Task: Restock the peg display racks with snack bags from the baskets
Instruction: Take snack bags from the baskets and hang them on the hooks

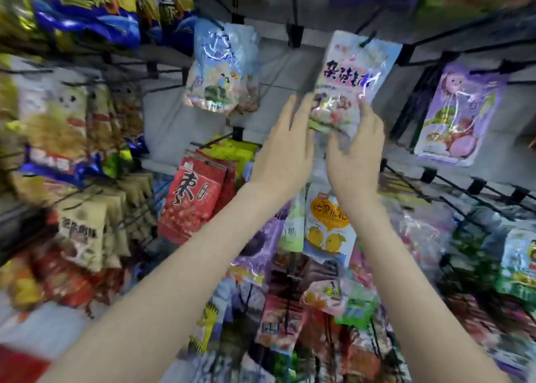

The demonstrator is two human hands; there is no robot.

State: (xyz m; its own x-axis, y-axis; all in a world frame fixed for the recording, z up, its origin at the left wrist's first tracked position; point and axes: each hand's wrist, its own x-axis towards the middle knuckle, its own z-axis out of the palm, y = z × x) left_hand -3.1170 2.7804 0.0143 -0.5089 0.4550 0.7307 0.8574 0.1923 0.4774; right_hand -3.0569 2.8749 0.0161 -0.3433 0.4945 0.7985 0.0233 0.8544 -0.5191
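At chest height before a wall of peg racks, two bare hands meet on the lower end of one snack bag (352, 75). The right hand (355, 153) grips the bag's bottom right corner, fingers curled over its front edge. The left hand (285, 153) lies with straight fingers against the bag's lower left edge, steadying it and not clamping it; its thumb is hidden, so how firmly it holds cannot be told.

The bag is pale blue and pink with dark lettering. It rises from the hands, tilted slightly to the right, and its top edge reaches a black peg (366, 42) that juts from the grey back panel. Motion blur makes it unclear whether the peg has already passed through the hang hole.

Judging from this, the step in hand is hanging this bag on its peg. The next move calls for the hole to be lined up with the peg tip, the bag slid back along the peg, and both hands let go.

To the left, on its own peg, hangs a blue bag (223, 66); to the right hangs a purple bag (461, 113). Below the hands hang red bags (197, 197) and a bag printed with yellow fruit (327, 226).
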